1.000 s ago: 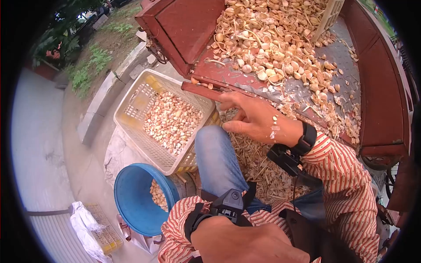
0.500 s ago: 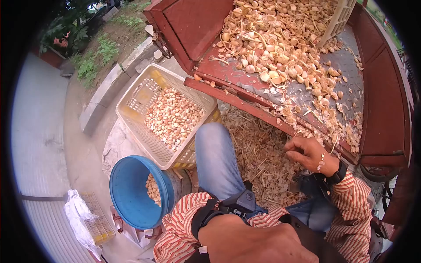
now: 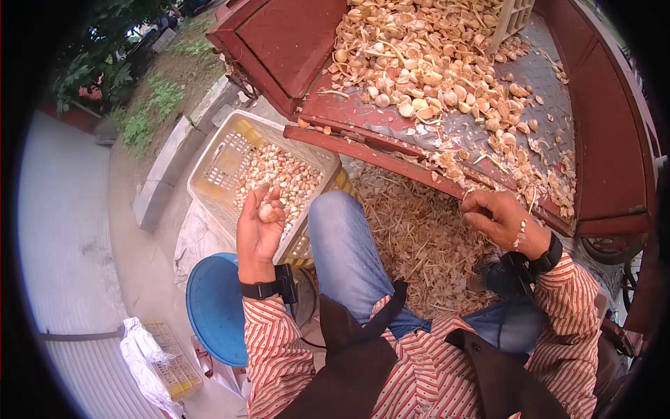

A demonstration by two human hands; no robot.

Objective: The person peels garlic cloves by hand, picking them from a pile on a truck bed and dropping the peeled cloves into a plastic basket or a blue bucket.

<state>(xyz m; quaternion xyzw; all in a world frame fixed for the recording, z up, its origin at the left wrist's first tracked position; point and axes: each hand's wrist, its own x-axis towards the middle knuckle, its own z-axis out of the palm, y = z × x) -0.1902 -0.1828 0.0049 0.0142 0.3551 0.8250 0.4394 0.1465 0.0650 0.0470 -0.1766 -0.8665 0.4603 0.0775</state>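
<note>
My left hand (image 3: 258, 234) is raised palm up, its fingers curled around a pale, rounded garlic clove (image 3: 267, 213). Behind that hand stands a cream plastic crate (image 3: 218, 171) with a heap of garlic cloves (image 3: 289, 171) in it. My right hand (image 3: 504, 222) hangs just in front of the red cart's lower edge, fingers curled in with the thumb below them. Whatever may be inside its grip is hidden. Bits of papery skin stick to that wrist. Garlic pieces and husks (image 3: 419, 63) lie piled on the cart bed (image 3: 541, 77).
A blue bucket (image 3: 211, 307) stands at the left, partly behind my left forearm. The cart's red ledge (image 3: 377, 162) runs across in front of my knees. Dry husks and stalks (image 3: 412, 230) cover the ground below it. A yellowish crate (image 3: 171, 356) with white cloth lies at lower left.
My left hand has swung from low near my body up over the crate's near side, now showing the garlic clove. My right hand stays curled by the cart edge, slightly lower.
</note>
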